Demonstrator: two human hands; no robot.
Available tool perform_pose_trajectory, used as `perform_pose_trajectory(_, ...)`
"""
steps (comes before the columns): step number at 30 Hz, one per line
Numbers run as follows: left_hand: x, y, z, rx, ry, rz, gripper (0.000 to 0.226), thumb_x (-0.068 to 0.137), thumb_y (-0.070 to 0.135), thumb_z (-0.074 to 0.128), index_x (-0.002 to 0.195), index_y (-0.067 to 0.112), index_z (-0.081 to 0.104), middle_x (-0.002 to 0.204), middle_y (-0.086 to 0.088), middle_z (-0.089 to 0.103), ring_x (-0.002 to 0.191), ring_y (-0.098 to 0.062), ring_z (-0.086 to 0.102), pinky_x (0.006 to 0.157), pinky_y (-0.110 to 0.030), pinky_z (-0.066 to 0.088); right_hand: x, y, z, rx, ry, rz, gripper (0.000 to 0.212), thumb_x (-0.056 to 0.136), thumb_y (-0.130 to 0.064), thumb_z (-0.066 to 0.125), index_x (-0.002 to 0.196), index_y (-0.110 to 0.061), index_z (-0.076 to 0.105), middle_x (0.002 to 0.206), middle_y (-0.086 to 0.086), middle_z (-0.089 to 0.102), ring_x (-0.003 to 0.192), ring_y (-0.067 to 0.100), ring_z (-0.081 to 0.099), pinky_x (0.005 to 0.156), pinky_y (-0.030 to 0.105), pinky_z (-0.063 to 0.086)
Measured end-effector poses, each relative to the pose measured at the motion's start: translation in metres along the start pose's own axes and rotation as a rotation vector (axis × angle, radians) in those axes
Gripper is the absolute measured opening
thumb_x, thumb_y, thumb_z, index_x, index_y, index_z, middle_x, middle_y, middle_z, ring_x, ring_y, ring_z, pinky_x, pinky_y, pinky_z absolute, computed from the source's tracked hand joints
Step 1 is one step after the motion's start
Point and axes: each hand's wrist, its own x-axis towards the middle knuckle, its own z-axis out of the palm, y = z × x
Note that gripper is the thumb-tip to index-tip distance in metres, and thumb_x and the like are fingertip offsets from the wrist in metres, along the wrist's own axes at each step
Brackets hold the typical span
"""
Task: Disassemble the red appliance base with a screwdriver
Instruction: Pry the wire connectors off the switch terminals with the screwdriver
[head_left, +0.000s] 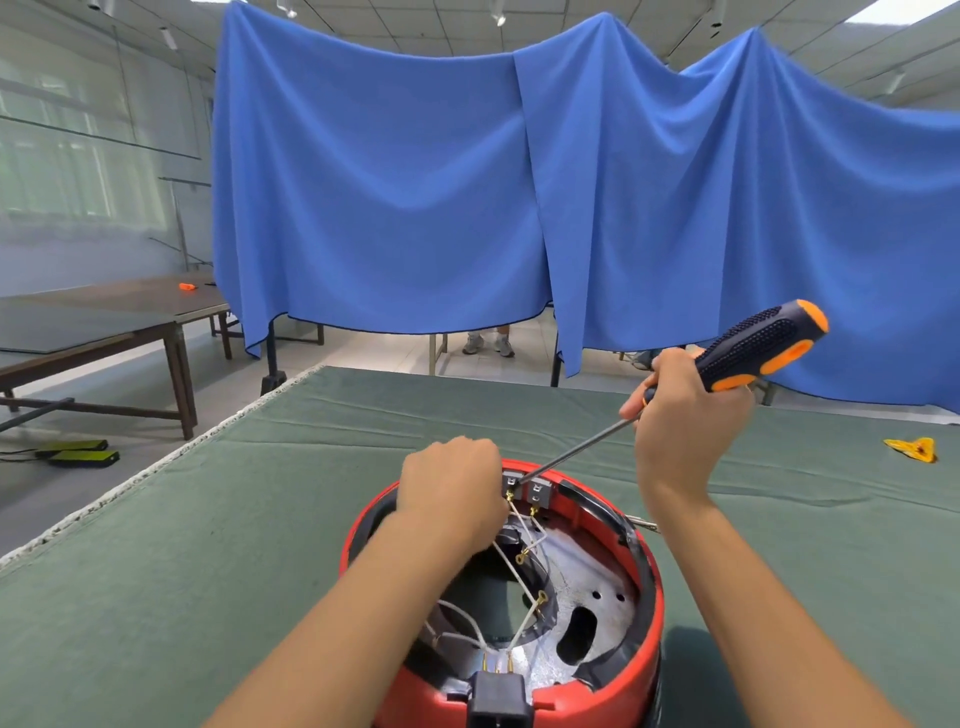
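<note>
The red appliance base (647, 613) sits open side up on the green cloth-covered surface (260, 519), close to the person, with white wires (524, 618) and a metal plate showing inside. The left hand (449, 488) is curled over the far rim, gripping it. The right hand (680, 410) holds a black-and-orange screwdriver (748, 348), its tip resting at the grey terminal block (537, 491) on the rim. A yellow scrap (911, 449) lies far right.
</note>
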Motion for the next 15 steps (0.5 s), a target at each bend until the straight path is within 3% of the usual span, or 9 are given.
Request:
perform_pose_trajectory(3,0.001,-0.006,0.017,-0.011,0.123,-0.035,0.026,0.087,0.019,0.048,0.111,0.02,0.056,0.117,-0.001,0.056,0.107,-0.027,0.05,0.082,-0.036,0.037,0.006,0.006,0.002,-0.015,0.029,-0.001,0.017,0.07,-0.009,0.048,0.057,-0.001,0.041,0.032,-0.004,0.037,0.03,0.018,0.039,0.037,0.017,0.031)
perform_pose_trajectory(7,0.006,-0.014,0.024,-0.092,0.072,-0.015,0.043,0.089,0.02,0.042,0.131,0.028,0.046,0.13,0.002,0.051,0.117,-0.025,0.043,0.092,-0.037,0.035,0.016,0.012,0.007,-0.055,0.071,0.033,0.023,0.068,-0.011,0.049,0.056,0.007,0.041,0.035,0.002,0.035,0.028,0.017,0.037,0.036,0.016,0.029)
perform_pose_trajectory(9,0.007,-0.013,0.025,-0.108,0.068,0.005,0.044,0.091,0.021,0.041,0.134,0.03,0.044,0.132,0.004,0.05,0.118,-0.024,0.042,0.093,-0.038,0.034,0.023,0.018,0.008,-0.1,0.096,0.066,0.03,0.066,-0.014,0.049,0.059,0.014,0.042,0.035,0.005,0.036,0.028,0.017,0.038,0.037,0.016,0.029)
perform_pose_trajectory(12,0.01,-0.016,0.028,-0.119,0.087,0.01,0.041,0.093,0.024,0.04,0.133,0.031,0.046,0.131,0.004,0.051,0.117,-0.024,0.043,0.092,-0.038,0.034,0.031,0.027,0.007,-0.131,0.124,0.139,0.027,0.064,-0.018,0.048,0.059,0.009,0.048,0.03,-0.003,0.035,0.029,0.018,0.041,0.038,0.019,0.031)
perform_pose_trajectory(15,0.012,-0.016,0.028,-0.133,0.106,0.015,0.037,0.093,0.026,0.041,0.129,0.031,0.049,0.127,0.004,0.054,0.114,-0.024,0.045,0.09,-0.038,0.035,0.036,0.033,0.007,-0.108,0.139,0.188,0.026,0.062,-0.018,0.048,0.059,0.008,0.05,0.038,0.003,0.036,0.029,0.019,0.042,0.037,0.02,0.03)
